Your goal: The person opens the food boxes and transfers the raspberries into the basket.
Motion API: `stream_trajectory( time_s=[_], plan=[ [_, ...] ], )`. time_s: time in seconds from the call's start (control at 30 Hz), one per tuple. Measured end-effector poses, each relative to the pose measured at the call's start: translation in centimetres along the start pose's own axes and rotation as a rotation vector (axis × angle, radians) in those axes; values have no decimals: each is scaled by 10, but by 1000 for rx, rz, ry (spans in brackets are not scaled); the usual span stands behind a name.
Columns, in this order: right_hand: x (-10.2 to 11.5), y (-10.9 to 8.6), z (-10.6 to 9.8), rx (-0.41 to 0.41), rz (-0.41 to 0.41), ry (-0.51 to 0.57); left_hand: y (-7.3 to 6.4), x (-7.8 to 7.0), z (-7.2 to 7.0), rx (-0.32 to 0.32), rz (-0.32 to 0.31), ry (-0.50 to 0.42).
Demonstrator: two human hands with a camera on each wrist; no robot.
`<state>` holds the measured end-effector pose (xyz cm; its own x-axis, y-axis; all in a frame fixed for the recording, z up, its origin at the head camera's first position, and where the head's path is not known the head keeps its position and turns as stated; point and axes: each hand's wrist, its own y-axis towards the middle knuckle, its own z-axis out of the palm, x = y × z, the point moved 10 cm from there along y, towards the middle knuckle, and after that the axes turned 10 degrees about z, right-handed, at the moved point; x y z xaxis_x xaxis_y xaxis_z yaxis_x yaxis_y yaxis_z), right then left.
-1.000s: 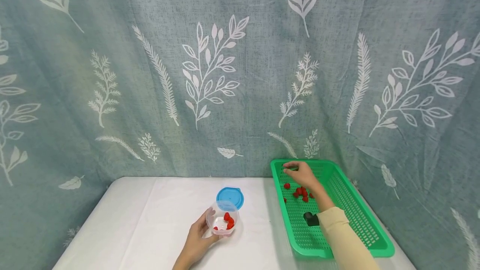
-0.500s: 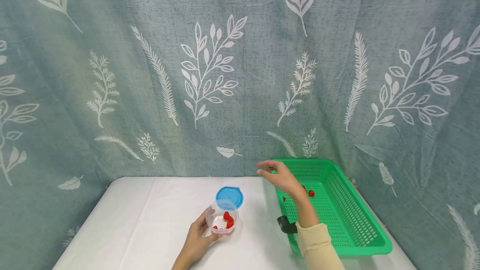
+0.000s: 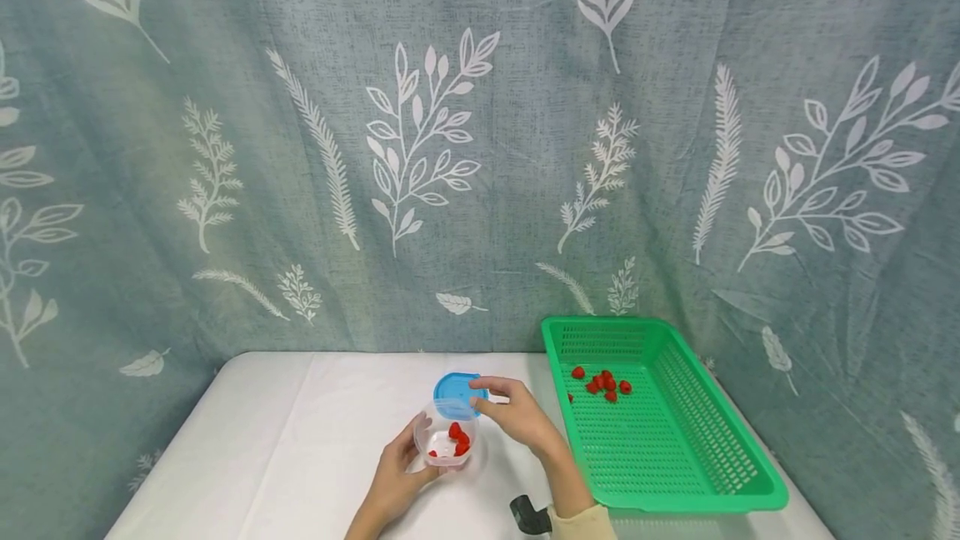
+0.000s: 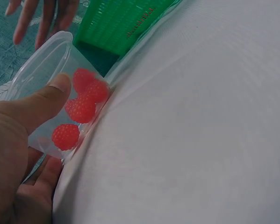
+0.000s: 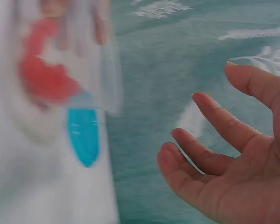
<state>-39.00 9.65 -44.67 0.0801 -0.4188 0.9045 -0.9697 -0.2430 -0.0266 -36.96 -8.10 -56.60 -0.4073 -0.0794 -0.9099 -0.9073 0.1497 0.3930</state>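
Note:
My left hand (image 3: 399, 477) grips a clear plastic tub (image 3: 444, 412) on the white table, thumb against one side and fingers round the other. Several raspberries (image 4: 81, 108) lie at the bottom of the tub, seen through its wall in the left wrist view. Above and right of the tub's rim is my right hand (image 3: 519, 419), fingers spread and loosely bent. Its palm and fingers hold nothing in the right wrist view. Just behind the tub lies a round blue lid (image 3: 454, 387), partly overlapped by the tub's rim and the right fingertips.
A green perforated basket (image 3: 667, 457) stands on the right of the table (image 3: 300, 440). Several more raspberries (image 3: 607, 383) lie near its far left part. A patterned green-grey curtain (image 3: 510, 190) hangs behind the table.
My right hand has moved from over the green basket leftward and nearer, to beside the tub. The left hand and tub have stayed in place.

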Motion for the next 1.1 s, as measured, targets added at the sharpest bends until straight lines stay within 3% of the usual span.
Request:
stream_trajectory(
  time_s=[0.2,0.4,0.63,0.9,1.1],
  plan=[
    [-30,3,32,58,45,29,1,1,1,2,14,-11],
    [-43,8,61,129,17,33,0,0,0,-9,26,-10],
    [-37,21,71,24,-85,-100,-1,-3,-3,-16,30,-21],
    [-31,30,74,-47,20,-336,1,-4,-6,-13,28,24],
    [-32,29,74,-85,18,-425,-1,-2,0,-12,8,13]
  ],
)
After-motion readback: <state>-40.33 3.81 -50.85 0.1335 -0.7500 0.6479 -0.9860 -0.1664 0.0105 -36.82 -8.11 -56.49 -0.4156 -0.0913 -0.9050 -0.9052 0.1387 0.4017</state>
